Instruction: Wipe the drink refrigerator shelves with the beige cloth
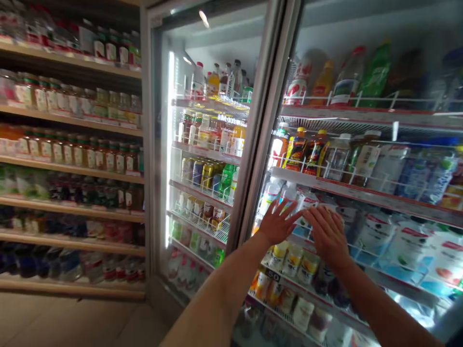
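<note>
My left hand (278, 222) lies flat with spread fingers on the glass door (361, 159) of a drinks cooler, close to the door's left frame (265, 120). Just beside it, my right hand (327, 233) is pressed flat against the same glass, fingers stretched out. Neither hand holds anything. Behind the glass at hand height stand white cartons and bottles (379, 236) on wire shelves. The door is swung partly away from the lit cooler interior (206, 159).
Inside the cooler, shelves carry bottles, cans (202, 173) and small jars. To the left, wooden shelves (72, 168) hold rows of jars and bottles. Tiled floor (72, 323) lies at lower left.
</note>
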`<state>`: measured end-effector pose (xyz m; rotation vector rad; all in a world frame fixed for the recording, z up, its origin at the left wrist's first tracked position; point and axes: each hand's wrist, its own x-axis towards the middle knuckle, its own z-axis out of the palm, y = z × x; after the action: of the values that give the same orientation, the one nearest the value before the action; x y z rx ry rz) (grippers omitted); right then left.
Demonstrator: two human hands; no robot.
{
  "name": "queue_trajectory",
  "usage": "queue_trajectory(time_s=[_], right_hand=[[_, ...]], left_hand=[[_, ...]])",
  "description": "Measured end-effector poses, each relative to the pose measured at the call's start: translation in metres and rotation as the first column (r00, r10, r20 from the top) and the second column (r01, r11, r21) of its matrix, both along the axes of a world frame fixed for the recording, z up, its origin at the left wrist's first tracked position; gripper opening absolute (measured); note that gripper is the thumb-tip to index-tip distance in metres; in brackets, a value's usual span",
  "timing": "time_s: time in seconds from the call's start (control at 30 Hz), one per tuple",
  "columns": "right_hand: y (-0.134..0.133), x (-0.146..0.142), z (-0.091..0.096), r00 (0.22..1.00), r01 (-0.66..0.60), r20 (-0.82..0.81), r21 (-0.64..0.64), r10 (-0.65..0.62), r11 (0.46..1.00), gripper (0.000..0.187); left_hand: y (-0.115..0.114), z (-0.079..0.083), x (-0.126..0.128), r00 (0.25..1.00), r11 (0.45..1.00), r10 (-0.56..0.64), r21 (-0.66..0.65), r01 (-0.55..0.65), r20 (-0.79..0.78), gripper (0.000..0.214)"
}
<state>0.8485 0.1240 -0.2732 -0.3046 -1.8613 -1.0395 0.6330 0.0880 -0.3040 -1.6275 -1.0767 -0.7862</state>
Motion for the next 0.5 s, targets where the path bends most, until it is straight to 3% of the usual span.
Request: queue_trajectory(time_s=[0.1, 0.3, 0.4, 0.5], right_hand=[[0.004, -0.001, -0.003, 1.000, 0.002, -0.019, 0.043, -0.001, 0.999, 0.065], [-0.001, -0.023, -0.015, 0.997, 0.021, -0.069, 0.008, -0.020, 1.000, 0.065], [-0.008, -0.047, -0.021, 0.990, 0.038, -0.135, -0.005, -0.039, 0.999, 0.065], [-0.014, -0.073, -0.026, 0.983, 0.048, -0.175, 0.011, -0.045, 0.999, 0.064]], left_hand=[[-0.002, 0.000, 0.001, 1.000, 0.999, -0.005, -0.038, 0.005, 0.008, 0.056], [-0.024, 0.006, -0.007, 0.998, 0.988, -0.065, -0.139, 0.062, -0.021, 0.062], [-0.045, 0.009, -0.033, 0.980, 0.973, -0.176, -0.165, 0.160, -0.087, 0.056], [-0.069, 0.012, -0.081, 0.940, 0.952, -0.284, -0.170, 0.254, -0.189, 0.050]])
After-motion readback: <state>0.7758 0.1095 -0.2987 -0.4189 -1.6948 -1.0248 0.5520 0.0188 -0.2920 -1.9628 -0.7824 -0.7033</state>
